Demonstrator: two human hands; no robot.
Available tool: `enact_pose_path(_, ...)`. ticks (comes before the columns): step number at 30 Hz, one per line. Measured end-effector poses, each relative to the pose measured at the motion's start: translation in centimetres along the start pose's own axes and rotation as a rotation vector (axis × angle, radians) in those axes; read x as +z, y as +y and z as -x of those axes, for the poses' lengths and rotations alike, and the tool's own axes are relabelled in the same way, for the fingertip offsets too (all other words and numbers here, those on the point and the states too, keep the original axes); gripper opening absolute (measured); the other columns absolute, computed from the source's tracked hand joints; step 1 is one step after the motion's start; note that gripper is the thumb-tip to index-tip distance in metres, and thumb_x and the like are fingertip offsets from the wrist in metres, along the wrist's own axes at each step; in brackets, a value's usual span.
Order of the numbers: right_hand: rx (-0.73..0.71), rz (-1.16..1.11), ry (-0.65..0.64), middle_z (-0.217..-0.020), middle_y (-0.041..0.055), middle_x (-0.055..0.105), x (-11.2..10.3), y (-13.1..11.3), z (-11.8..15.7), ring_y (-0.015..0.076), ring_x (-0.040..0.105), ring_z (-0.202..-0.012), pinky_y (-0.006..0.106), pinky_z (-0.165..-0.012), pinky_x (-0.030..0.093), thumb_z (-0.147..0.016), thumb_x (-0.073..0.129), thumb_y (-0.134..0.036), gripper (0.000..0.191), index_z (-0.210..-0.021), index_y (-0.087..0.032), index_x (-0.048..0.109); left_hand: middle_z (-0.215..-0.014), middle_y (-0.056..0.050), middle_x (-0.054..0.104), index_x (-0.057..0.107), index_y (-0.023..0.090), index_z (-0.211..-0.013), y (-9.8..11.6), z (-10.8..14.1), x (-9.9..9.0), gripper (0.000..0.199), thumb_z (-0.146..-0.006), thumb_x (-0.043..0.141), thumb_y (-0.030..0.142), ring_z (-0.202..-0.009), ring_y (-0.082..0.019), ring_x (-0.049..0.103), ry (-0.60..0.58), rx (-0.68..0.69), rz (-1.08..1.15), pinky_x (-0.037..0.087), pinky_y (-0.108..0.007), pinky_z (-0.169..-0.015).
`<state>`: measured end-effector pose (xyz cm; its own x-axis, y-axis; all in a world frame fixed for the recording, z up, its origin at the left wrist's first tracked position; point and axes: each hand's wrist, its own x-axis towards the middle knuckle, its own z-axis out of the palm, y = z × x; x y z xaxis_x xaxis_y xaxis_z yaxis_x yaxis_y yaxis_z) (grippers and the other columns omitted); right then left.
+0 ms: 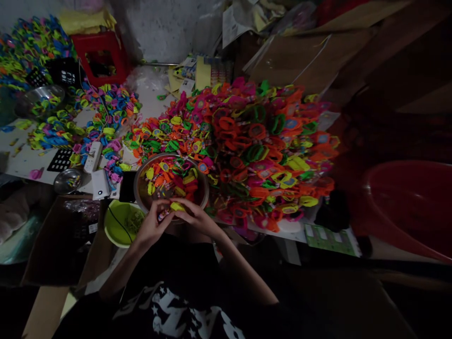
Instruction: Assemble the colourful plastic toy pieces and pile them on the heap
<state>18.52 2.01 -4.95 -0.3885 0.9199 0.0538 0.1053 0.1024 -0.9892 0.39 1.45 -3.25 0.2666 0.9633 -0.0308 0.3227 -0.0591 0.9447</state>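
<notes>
My left hand (154, 223) is closed at the near rim of a metal bowl (140, 205), its fingers on a small pale, multicoloured piece (163, 215). Beside it, my right hand (195, 218) pinches a small yellow plastic piece (177, 206). The two hands nearly touch, and the pieces they hold lie close together; whether these are joined is too small to tell. Inside the bowl are orange, yellow, pink and green plastic pieces (161, 180).
A large heap of coloured plastic pieces (261, 155) rises right of the bowl. To the left are a green bowl (118, 226), a white power bank (100, 184), a power strip (92, 157) and a cardboard box (92, 254). A red basin (409, 202) stands far right.
</notes>
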Motion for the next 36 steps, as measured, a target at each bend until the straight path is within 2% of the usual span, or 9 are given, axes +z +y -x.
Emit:
enact_pose_path(5, -0.134, 0.244, 0.099, -0.119, 0.0099, 0.057, -0.6, -2.1, 0.1, 0.0181, 0.053, -0.115, 0.037, -0.1, 0.043, -0.092, 0.047, -0.028, 0.031, -0.122, -0.022, 0.055, -0.091, -0.001, 0.067, 0.051, 0.021, -0.101, 1.3, 0.7, -1.1, 0.022, -0.089, 0.05, 0.04, -0.081, -0.015, 0.065, -0.01, -0.031, -0.252, 0.049, -0.025, -0.074)
enact_pose_path(10, -0.202, 0.412, 0.088, -0.121, 0.0118, 0.053, -0.5, -4.0, 0.5, 0.0193, 0.053, -0.116, 0.036, -0.096, 0.047, -0.092, 0.045, -0.022, 0.033, -0.124, -0.022, 0.054, -0.096, -0.001, 0.071, 0.058, 0.022, -0.104, 2.5, 0.7, -2.2, 0.025, -0.09, 0.049, 0.041, -0.081, -0.016, 0.067, -0.058, 0.096, -0.425, 0.05, -0.026, -0.076)
enact_pose_path(15, -0.317, 0.56, 0.089, -0.122, 0.0124, 0.051, -0.2, -4.7, 0.7, 0.0198, 0.055, -0.113, 0.033, -0.091, 0.052, -0.089, 0.051, -0.019, 0.039, -0.128, -0.022, 0.049, -0.1, -0.004, 0.071, 0.063, 0.021, -0.105, 2.7, 0.7, -2.4, 0.029, -0.09, 0.048, 0.041, -0.088, -0.017, 0.067, -0.055, 0.172, -0.459, 0.051, -0.026, -0.08)
enact_pose_path(21, -0.389, 0.809, 0.152, -0.112, 0.0117, 0.059, 0.0, -4.3, 0.6, 0.0193, 0.063, -0.098, 0.029, -0.078, 0.057, -0.091, 0.051, -0.025, 0.029, -0.119, -0.02, 0.058, -0.101, -0.004, 0.071, 0.064, 0.022, -0.106, 2.9, 0.7, -2.3, 0.029, -0.09, 0.049, 0.04, -0.09, -0.019, 0.067, -0.079, 0.166, -0.44, 0.051, -0.027, -0.081)
enact_pose_path(29, -0.337, 0.87, 0.121, -0.109, 0.0122, 0.062, 0.0, -4.2, 0.5, 0.0197, 0.065, -0.092, 0.029, -0.077, 0.057, -0.092, 0.048, -0.03, 0.029, -0.114, -0.018, 0.062, -0.104, -0.004, 0.07, 0.063, 0.023, -0.11, 3.2, 0.3, -2.4, 0.029, -0.091, 0.047, 0.038, -0.092, -0.02, 0.066, -0.18, 0.157, -0.442, 0.05, -0.029, -0.084)
enact_pose_path(36, -0.458, 1.015, 0.093, -0.106, 0.0141, 0.064, 0.0, -4.7, 0.9, 0.0208, 0.064, -0.097, 0.029, -0.079, 0.056, -0.094, 0.042, -0.023, 0.028, -0.113, -0.013, 0.061, -0.102, -0.004, 0.071, 0.064, 0.023, -0.104, 3.6, 0.0, -2.5, 0.028, -0.092, 0.046, 0.04, -0.093, -0.02, 0.066, -0.252, 0.14, -0.457, 0.048, -0.028, -0.084)
